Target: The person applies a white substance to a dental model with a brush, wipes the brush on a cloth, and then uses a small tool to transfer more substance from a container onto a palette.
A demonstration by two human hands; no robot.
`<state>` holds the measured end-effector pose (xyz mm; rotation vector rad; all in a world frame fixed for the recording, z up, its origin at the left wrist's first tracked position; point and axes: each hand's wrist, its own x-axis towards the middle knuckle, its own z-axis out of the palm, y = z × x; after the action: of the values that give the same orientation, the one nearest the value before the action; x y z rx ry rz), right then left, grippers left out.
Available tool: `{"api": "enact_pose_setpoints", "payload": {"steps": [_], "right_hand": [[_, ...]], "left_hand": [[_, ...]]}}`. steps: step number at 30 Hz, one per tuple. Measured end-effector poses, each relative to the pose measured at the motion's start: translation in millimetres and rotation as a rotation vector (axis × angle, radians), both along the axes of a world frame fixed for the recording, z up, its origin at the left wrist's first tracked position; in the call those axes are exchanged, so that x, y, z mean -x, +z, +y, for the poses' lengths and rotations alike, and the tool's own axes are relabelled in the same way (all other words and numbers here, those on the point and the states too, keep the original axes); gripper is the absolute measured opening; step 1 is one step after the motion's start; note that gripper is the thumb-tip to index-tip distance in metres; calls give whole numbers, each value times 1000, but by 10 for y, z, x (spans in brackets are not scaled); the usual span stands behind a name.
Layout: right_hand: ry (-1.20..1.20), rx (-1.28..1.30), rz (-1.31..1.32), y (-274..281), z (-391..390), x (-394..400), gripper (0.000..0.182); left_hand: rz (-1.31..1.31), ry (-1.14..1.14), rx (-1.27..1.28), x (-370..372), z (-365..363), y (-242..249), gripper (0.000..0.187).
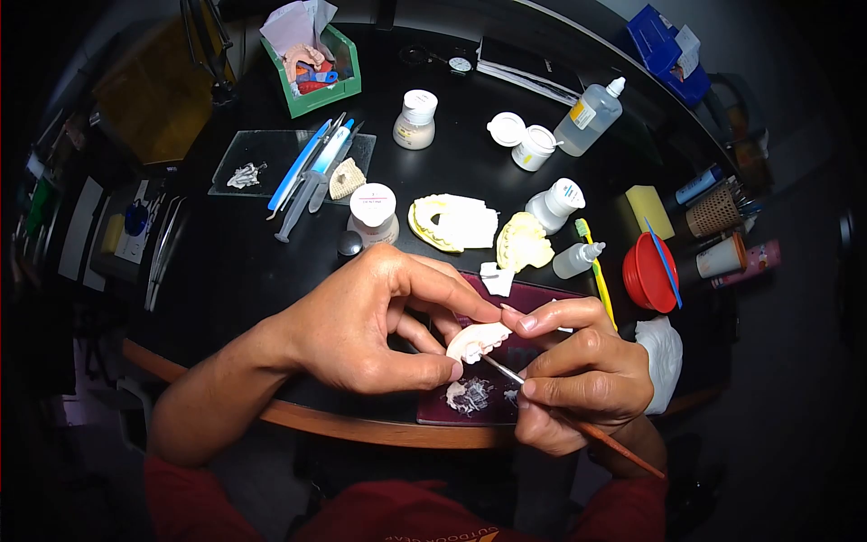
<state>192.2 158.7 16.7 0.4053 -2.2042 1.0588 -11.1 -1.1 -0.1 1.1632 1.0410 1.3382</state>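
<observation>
My left hand [361, 316] is closed on a pale pink dental model [473, 341], pinching it between thumb and fingers above the table's front edge. A thin paintbrush [591, 428] with a reddish-brown handle lies in the grip of my right hand [587, 379]. The brush's metal end meets the model's lower side near the teeth; its very tip is hard to make out. Below both hands is a dark maroon slab [441, 412] with whitish paste [467, 395] smeared on it. Yellowish dental casts [454, 223] lie just beyond my hands.
Jars, including a white-capped jar [374, 212], and a clear bottle [591, 117] stand behind. A glass plate [244, 144] bears tools at the left. On the right are a yellow toothbrush [603, 287], a red bowl [646, 275] and crumpled tissue [661, 361]. A green bin [330, 95] stands at the back.
</observation>
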Motion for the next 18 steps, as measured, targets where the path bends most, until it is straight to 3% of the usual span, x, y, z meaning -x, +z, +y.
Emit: {"api": "enact_pose_setpoints", "payload": {"steps": [18], "right_hand": [[-2,1,-7,-12,0,-7,24]], "left_hand": [[7,6,-4,-3,2,-1,50]]}}
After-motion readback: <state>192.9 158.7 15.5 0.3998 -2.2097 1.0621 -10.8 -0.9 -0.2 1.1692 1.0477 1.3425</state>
